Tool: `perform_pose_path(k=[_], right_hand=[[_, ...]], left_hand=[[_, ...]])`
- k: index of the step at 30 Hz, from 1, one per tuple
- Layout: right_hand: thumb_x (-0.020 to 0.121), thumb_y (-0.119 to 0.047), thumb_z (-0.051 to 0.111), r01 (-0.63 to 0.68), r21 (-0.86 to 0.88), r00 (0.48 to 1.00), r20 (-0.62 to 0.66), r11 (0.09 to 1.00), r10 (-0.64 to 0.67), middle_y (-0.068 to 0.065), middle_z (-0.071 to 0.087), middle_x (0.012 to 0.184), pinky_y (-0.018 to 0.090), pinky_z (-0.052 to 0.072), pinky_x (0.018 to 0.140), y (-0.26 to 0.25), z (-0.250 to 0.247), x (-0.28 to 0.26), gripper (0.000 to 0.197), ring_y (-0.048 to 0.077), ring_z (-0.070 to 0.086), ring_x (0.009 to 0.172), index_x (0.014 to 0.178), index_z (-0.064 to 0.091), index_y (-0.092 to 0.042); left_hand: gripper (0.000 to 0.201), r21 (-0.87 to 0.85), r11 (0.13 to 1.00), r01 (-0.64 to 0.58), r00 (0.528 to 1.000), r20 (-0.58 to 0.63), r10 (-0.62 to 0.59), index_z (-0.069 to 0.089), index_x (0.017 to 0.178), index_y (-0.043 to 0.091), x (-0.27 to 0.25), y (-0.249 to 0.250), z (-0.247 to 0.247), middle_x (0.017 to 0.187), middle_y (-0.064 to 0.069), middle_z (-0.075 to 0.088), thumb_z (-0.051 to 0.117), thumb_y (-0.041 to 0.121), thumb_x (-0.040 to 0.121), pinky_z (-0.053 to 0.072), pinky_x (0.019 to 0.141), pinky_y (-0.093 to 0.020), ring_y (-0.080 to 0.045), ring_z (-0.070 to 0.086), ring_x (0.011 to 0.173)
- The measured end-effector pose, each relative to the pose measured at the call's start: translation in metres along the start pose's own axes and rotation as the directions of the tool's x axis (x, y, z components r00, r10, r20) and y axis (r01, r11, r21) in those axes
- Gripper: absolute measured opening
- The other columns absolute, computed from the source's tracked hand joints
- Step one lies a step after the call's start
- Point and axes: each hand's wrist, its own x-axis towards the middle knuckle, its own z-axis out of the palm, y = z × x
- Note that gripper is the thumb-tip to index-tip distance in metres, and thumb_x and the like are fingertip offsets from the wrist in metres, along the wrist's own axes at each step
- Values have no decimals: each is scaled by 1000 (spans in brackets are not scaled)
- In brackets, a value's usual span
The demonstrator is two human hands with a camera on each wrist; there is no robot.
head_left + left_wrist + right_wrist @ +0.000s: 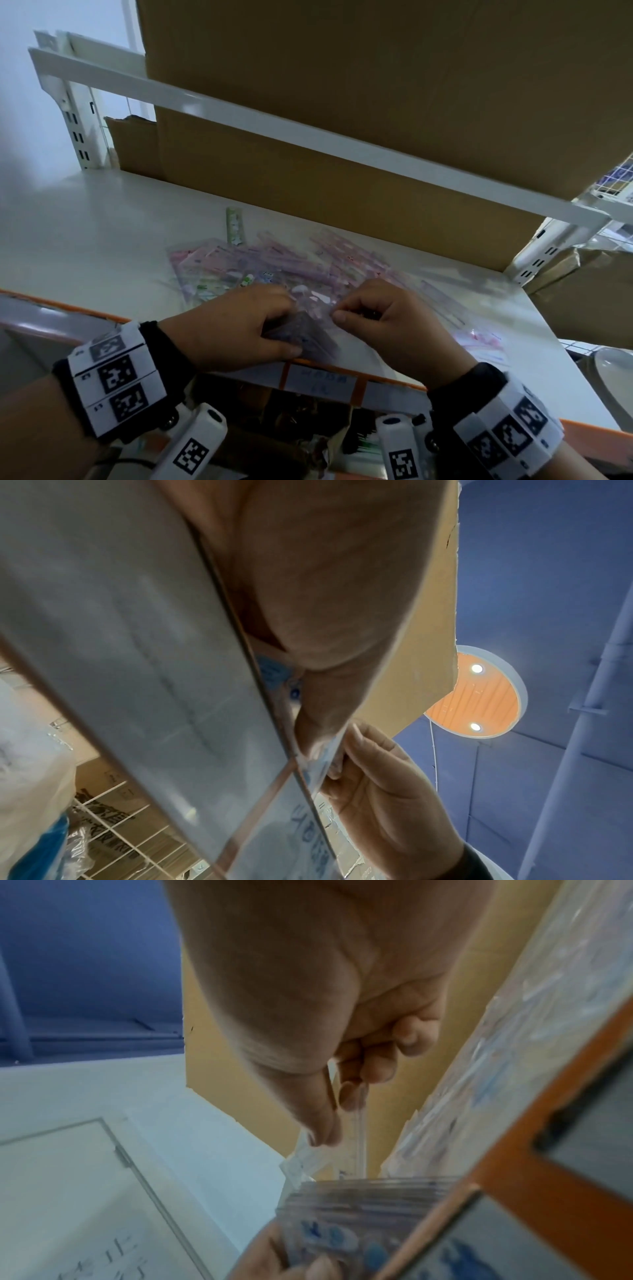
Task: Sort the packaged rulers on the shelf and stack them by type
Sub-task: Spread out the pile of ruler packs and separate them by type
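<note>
A large brown cardboard box [342, 85], matte and flat-sided, fills the back of the white shelf [85, 233], its top cut off by the frame; a white metal rail [308, 137] crosses in front of it. The shelf surface is smooth and pale, edged at the front by an orange strip [376, 377] carrying a label whose writing is too blurred to read. Spread across the middle lies a loose pile of packaged rulers [274, 263], long thin strips in glossy clear sleeves, pink and purple tints mingling so that single pieces are hard to separate. One green ruler [234, 226] lies apart at the pile's far edge. At the shelf's front edge the left hand [236, 329] grips a neat stack of sleeved rulers [308, 334], fingers curled over its top and thumb under. Just beside it, the right hand [387, 318] pinches a single clear packet [359, 1123] between thumb and forefinger; its print is illegible.
</note>
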Motion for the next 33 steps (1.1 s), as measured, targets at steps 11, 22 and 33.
perform_pose_path(k=[11, 22, 33], right_hand=[[94, -28, 60, 109, -218, 983, 167, 970, -73, -17, 66, 89, 4, 38, 67, -11, 7, 2, 21, -5, 55, 79, 113, 70, -31], [86, -57, 62, -256, -782, 800, 159, 568, 579, -12, 65, 102, 23, 46, 81, 65, -87, 27, 34, 6, 59, 91, 101, 70, -28], [77, -71, 60, -288, -741, 788, 177, 607, 590, -7, 44, 52, 23, 27, 46, 51, -51, 47, 56, 7, 41, 46, 58, 49, -20]], left_hand=[[36, -45, 998, -33, 999, -5, 33, 64, 103, 22, -1, 0, -2, 99, 9, 57, 69, 51, 83, 44, 81, -31, -4, 51, 93], [38, -53, 996, -77, 997, -26, 76, 55, 86, 24, -1, -5, 0, 83, 10, 50, 63, 61, 80, 40, 69, -26, -7, 48, 80], [37, -66, 993, -101, 994, -57, 97, 41, 73, 30, -2, -5, 0, 77, 10, 45, 65, 56, 81, 36, 64, -21, -8, 45, 75]])
